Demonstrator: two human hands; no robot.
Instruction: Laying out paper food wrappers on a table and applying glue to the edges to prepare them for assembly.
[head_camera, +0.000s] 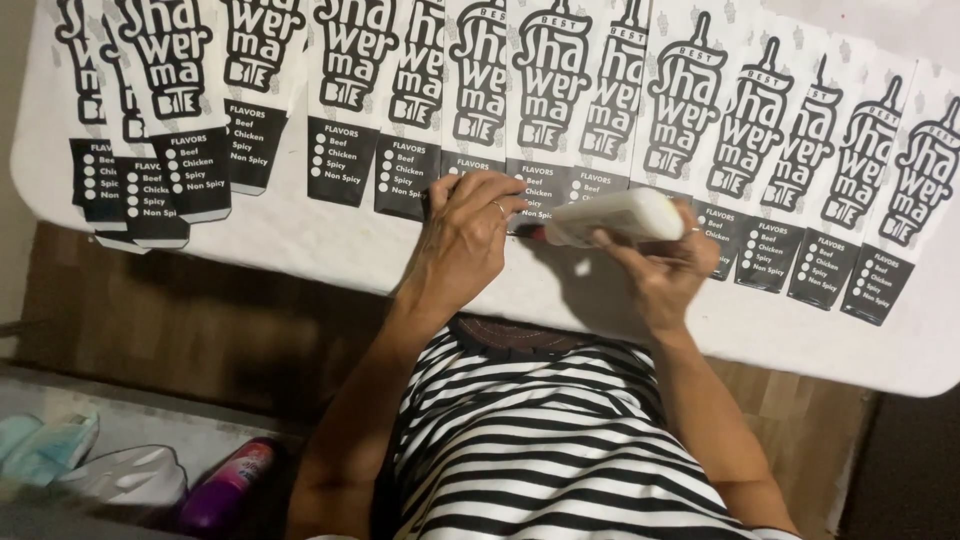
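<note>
A row of several white paper sleeves (545, 110) with black print lies overlapping across a white-covered table (300, 240). My right hand (665, 265) grips a white glue bottle (615, 217) held sideways, its red tip pointing left. My left hand (465, 235), a ring on one finger, rests fingers-down on the lower edge of a middle sleeve, right beside the bottle's tip. Both forearms reach up from my striped shirt (545, 450).
The table's near edge runs across the middle of the view, with brown wooden floor (200, 320) below it. At the lower left lie a purple spray can (225, 485), a white bag (125, 475) and a pale blue cloth (45, 445).
</note>
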